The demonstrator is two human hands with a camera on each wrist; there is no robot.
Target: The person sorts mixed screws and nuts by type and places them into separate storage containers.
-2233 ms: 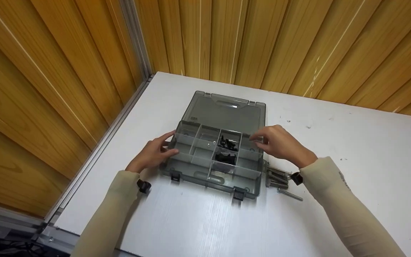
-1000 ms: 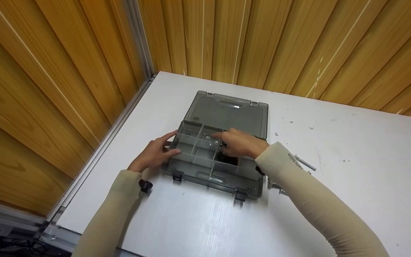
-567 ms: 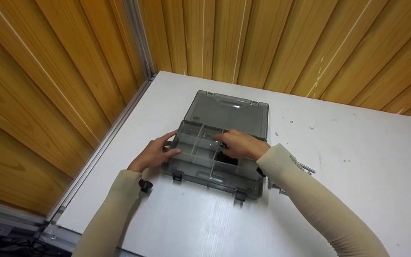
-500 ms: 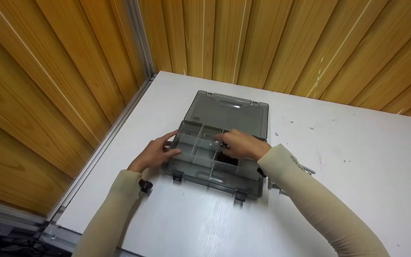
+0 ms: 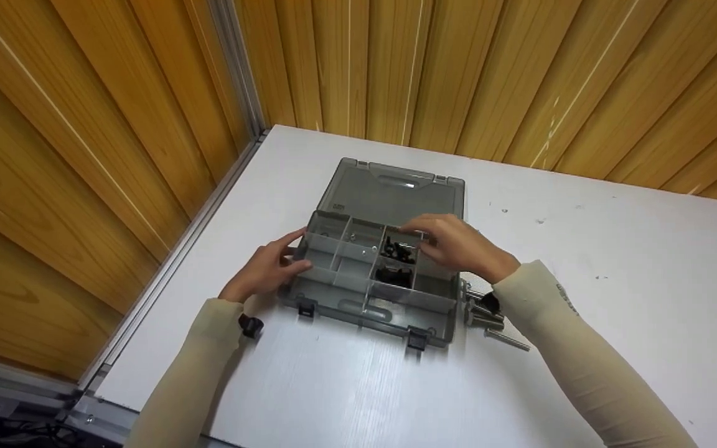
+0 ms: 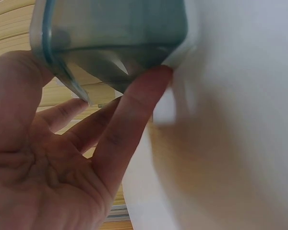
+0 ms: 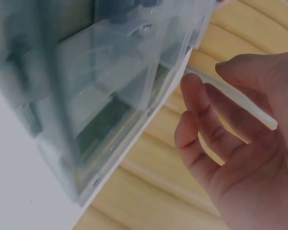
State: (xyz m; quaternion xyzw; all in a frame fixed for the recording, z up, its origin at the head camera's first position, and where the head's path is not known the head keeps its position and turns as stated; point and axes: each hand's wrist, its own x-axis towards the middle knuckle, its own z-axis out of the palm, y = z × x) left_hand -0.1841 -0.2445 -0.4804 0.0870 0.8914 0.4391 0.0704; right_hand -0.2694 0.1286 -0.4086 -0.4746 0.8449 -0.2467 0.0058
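Note:
A grey see-through compartment box (image 5: 327, 300) lies on the table with its lid (image 5: 389, 199) folded back flat. My left hand (image 5: 266, 270) holds its left side wall, thumb over the rim and fingers against the outside; the left wrist view shows a finger low on the box's corner. Over the back right compartments hovers my right hand (image 5: 464, 246), fingers loosely bent and nothing between them in the right wrist view. Small black parts (image 5: 399, 250) fill one back compartment, and black pieces (image 5: 394, 277) lie in the one before it. A tiny silver piece (image 5: 353, 237) sits in the second back compartment.
Several metal bolts (image 5: 485, 320) lie in a pile right of the box, partly behind the right wrist, with one loose bolt (image 5: 508, 340) in front. Small bits (image 5: 540, 221) are scattered at the table's back right. Wooden panels (image 5: 389, 74) stand behind and left.
My right hand has left the second back compartment and moved right, uncovering the black parts. A tiny silver piece now rests in that compartment. My left hand stays in place.

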